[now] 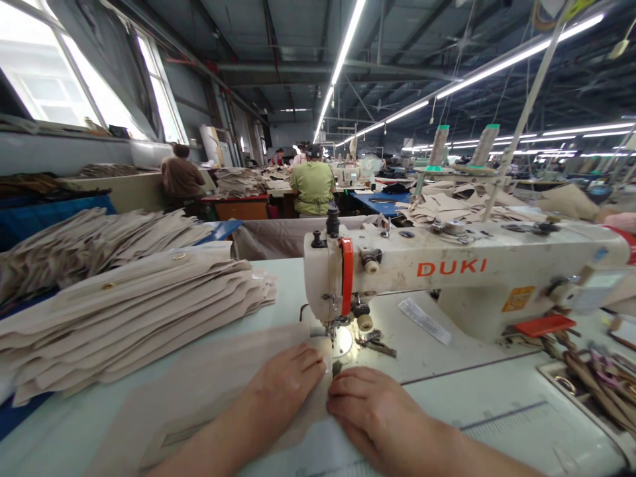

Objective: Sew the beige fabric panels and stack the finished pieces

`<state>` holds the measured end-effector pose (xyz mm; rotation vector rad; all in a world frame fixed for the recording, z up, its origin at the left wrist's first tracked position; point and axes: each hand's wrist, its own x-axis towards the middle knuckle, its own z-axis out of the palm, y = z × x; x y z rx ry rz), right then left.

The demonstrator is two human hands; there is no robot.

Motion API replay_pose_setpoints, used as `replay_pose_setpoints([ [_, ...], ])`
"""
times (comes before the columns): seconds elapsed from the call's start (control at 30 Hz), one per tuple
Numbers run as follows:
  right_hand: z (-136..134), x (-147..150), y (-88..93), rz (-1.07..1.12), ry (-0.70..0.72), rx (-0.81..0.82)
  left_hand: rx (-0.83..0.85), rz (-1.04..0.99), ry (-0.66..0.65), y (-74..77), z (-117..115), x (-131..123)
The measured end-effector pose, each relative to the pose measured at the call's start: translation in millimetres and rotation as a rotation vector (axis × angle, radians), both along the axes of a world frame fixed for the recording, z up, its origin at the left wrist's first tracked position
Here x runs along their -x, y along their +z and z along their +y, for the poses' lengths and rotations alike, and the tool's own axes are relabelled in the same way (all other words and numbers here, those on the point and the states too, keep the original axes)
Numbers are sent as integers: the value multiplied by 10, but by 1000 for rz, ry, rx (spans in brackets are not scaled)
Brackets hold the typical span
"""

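Note:
A beige fabric panel (213, 371) lies across the table, its right edge by the needle of the white sewing machine (387, 265). My left hand (285, 381) rests on top of this panel, fingers laid down close to the presser foot (334, 328). Just right of it, my right hand (370, 404) has its fingers curled together at the panel's edge; the fingertips are partly hidden. A small dark piece (337, 368) shows between the hands, too blurred to name. The machine's lamp lights the needle plate (344, 341).
Stacked beige panels (134, 305) lie at the left, with more piles behind. Small metal tools (377, 344) and a paper strip (424, 320) are on the machine bed. A tray (556, 384) of straps and bits stands right. A person in green (313, 179) sits ahead.

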<state>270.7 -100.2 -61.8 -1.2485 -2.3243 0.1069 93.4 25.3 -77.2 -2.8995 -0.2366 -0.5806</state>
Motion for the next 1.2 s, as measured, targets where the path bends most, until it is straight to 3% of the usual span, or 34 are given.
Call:
replay_pose_setpoints([
  [0.13,9,-47,150,-26,-6,110,-6,18,2,14,-16,18],
  [0.27,123,-82,240,-123,-122,166,-38,66,45,44,-85,63],
  [0.6,282,-52,101,-237,-173,38,141,7,134,32,-202,248],
  [0.87,353,-137,37,-207,-213,-14,92,-7,175,-64,-118,66],
  [1.2,387,-180,13,-188,-257,4,108,-37,162,1,-38,-21],
])
